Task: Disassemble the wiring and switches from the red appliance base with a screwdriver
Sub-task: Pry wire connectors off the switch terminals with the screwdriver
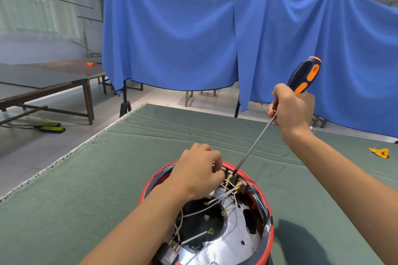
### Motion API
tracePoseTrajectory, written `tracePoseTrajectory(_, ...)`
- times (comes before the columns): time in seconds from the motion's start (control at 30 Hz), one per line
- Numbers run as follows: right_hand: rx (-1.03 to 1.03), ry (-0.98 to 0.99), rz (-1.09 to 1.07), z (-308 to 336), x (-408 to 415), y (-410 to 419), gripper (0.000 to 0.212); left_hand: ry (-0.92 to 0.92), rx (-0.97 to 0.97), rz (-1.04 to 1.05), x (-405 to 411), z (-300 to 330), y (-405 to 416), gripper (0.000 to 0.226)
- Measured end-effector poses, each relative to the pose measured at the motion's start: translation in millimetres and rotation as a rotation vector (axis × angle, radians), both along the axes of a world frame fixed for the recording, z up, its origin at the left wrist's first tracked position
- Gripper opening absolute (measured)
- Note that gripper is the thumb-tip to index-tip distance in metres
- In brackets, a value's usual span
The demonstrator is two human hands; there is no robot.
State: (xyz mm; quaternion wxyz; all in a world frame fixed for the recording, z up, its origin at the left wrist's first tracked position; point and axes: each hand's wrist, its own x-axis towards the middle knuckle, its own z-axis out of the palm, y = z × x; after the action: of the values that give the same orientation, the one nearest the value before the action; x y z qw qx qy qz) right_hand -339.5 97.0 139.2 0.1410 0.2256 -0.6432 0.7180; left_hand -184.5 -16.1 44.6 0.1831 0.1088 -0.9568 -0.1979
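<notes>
Base: the red appliance base (266,206) sits open side up on the green-covered bench (97,178), at the near edge, directly below the camera.
Right grip: the right hand (290,109) is wrapped around the lower handle of the screwdriver (256,140), up and to the right of the base.
Tool axis: the shaft slants down and left from that hand; its tip meets the switch block (233,178) at the base's far rim.
Left grip: the left hand (200,172) is the nearer one, curled over the rim just left of the tip; it seems to pinch the wiring or block there, but the fingertips are hidden.
Contents: inside the base lie loose grey wires (200,211) with brass ring terminals, a silver plate (234,241), and a black connector (168,254) at the near rim.
Next move: probably turning a screw at the block; slipping onto the left fingers is the risk.
</notes>
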Motion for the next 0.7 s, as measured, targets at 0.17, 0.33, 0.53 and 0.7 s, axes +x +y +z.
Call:
tracePoseTrajectory(0.17, 0.032, 0.107, -0.015, 5.7, 6.2, 4.6, 0.018, -0.123, -0.127, 0.044, -1.4, -2.4, 3.6, 0.012)
tracePoseTrajectory(0.33, 0.017, 0.136, -0.029, 10.5, 13.4, 2.6, 0.017, -0.203, -0.16, 0.167, -2.7, -3.2, 8.0, 0.024)
tracePoseTrajectory(0.53, 0.007, 0.208, 0.0, 13.1, 23.5, -0.9, 0.026, -0.239, -0.134, 0.314, -0.6, -2.1, 12.3, 0.025)
tracePoseTrajectory(0.7, 0.051, 0.246, 0.006, 14.2, 35.6, -4.1, 0.025, -0.351, -0.161, 0.426, -2.1, 1.2, 18.7, 0.037)
